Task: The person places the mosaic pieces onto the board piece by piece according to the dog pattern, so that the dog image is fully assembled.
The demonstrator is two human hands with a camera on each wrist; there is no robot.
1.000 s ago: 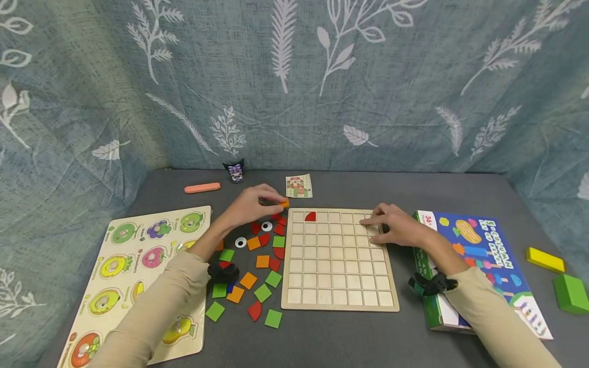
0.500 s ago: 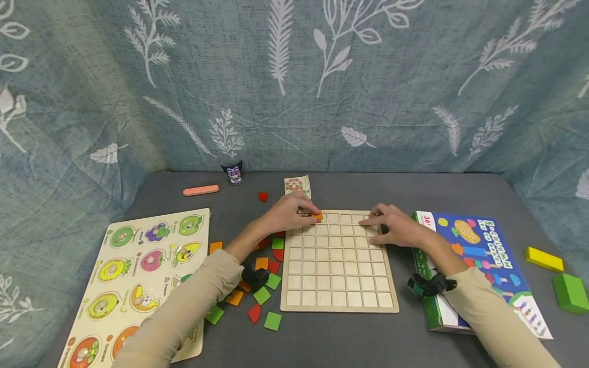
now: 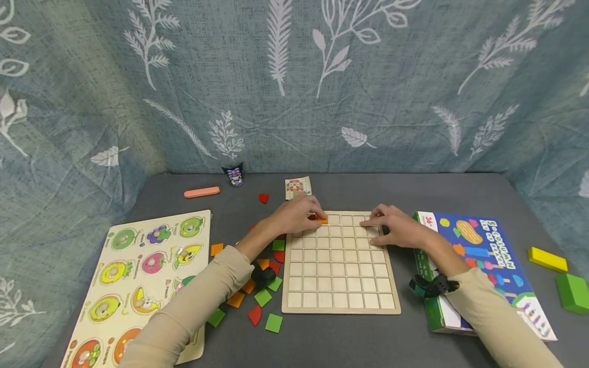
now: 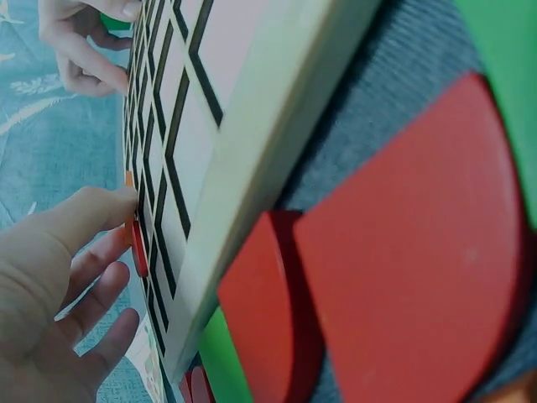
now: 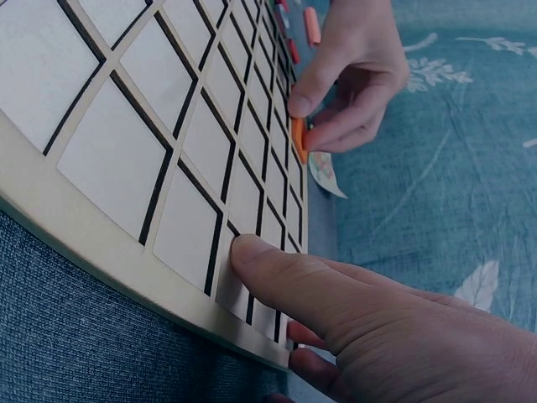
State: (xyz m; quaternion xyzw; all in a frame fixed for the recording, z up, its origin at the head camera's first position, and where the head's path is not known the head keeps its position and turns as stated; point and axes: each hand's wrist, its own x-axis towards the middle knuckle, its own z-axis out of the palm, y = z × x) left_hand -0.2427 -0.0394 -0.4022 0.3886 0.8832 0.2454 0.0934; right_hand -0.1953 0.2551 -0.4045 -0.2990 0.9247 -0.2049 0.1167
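My left hand (image 3: 299, 214) is over the far-left part of a wooden grid board (image 3: 340, 309). Its thumb and fingertips pinch an orange square tile (image 5: 299, 138) low at a far-row cell. Beside that tile, a red quarter-circle tile (image 4: 139, 248) sits in the grid, mostly covered by my fingers in the head view. On the board's far-right side rests my right hand (image 3: 399, 227), fingers spread; its thumb (image 5: 268, 267) touches the grid surface. The other cells in view hold no tiles.
Loose green tiles (image 3: 273, 323), red and orange ones lie left of the board. A fruit puzzle (image 3: 207, 286) is farther left, a boxed toy (image 3: 478, 245) at right. Behind stand a pattern card (image 3: 294, 185), coral stick (image 3: 201, 192) and small figurine (image 3: 235, 175). Blocks (image 3: 572, 292) lie far right.
My left hand has carried the orange tile rightward from beside the board to the far row and lowered it there. My right hand has stayed in place.
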